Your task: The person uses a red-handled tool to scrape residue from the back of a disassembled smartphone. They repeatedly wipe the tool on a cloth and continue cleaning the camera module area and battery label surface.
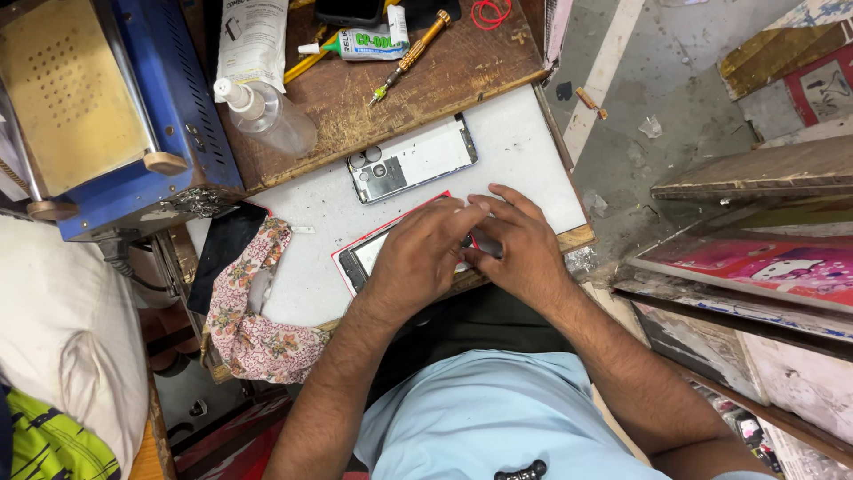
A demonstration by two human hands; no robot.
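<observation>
left hand [418,258] and right hand [520,249] pressed flat together over phone screen [369,253] | near edge of white mat [515,151] | likely thin, light, fragile; hold by edges | phone body [410,162] just beyond

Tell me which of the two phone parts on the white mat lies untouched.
The white phone back frame with camera rings, lying apart; both hands cover the dark screen panel.

Both bare forearms reach forward from the near edge and converge at the middle. The left hand [418,258] lies palm down, fingers bent and pointing far-right. The right hand [520,244] lies just beside it, palm down, its fingers curled leftward, touching the left fingertips.
</observation>
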